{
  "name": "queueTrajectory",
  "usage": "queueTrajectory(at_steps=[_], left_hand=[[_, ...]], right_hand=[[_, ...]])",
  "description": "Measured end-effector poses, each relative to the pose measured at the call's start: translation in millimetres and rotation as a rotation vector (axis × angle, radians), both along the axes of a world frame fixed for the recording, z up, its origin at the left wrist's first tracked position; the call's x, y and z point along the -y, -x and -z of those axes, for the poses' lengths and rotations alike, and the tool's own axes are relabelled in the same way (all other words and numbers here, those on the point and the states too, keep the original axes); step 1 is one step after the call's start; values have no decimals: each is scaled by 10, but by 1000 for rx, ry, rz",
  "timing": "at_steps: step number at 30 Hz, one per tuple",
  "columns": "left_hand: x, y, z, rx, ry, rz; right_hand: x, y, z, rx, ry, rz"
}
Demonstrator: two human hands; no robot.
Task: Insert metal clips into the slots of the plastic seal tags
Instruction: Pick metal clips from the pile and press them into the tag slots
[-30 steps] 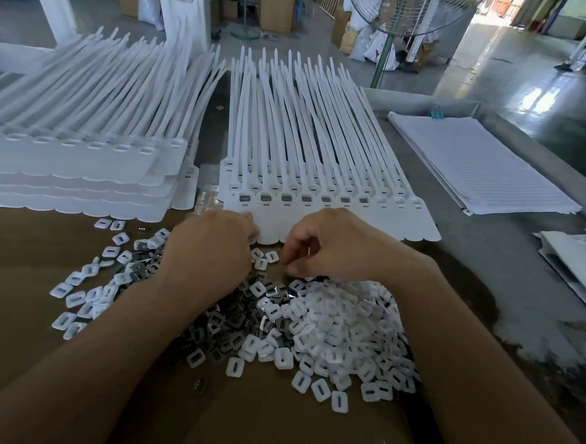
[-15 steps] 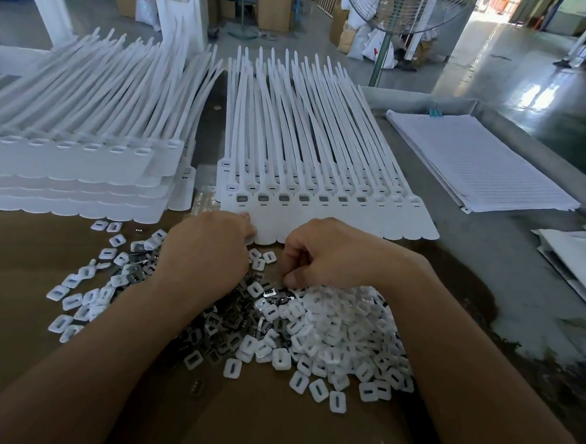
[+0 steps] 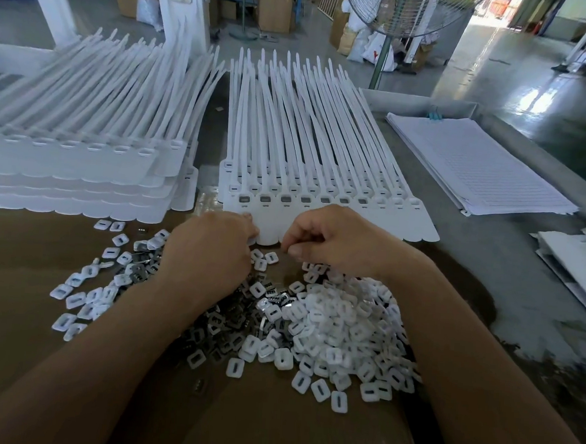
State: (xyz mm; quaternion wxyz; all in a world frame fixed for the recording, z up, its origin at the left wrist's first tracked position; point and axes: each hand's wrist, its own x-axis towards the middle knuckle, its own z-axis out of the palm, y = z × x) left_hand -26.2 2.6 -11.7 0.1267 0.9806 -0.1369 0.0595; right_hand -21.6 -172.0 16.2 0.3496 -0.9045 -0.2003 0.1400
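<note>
At the surface's point(image 3: 487, 275) far left corner lay a stack of white plastic seal tags point(image 3: 82, 171). Nearer, loose white square plastic caps point(image 3: 74, 299) were scattered over brown cardboard point(image 3: 21, 325). The left hand point(image 3: 211, 251) had its back up and its fingers curled under, with the tips at the near edge of the middle sheet of white seal tags point(image 3: 322, 175); I could not tell whether it held anything. Shiny metal clips point(image 3: 230, 324) lay heaped below it. Slots in the sheet's near row were dark towards the left and white at the right end. The right hand point(image 3: 331, 241) was curled, thumb against forefinger, over a heap of white caps point(image 3: 347, 328); what it pinched, if anything, was too small to tell. Lined paper sheets point(image 3: 477, 164) lay stacked by the right edge.
</note>
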Motion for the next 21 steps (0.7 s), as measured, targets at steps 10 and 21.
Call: queueTrajectory(at_steps=[10, 21], left_hand=[[-14, -3, -3, 2, -13, 2], [1, 8, -6, 17, 2, -7]], right_hand=[[-8, -22, 49, -22, -5, -20], [28, -23, 34, -11, -67, 37]])
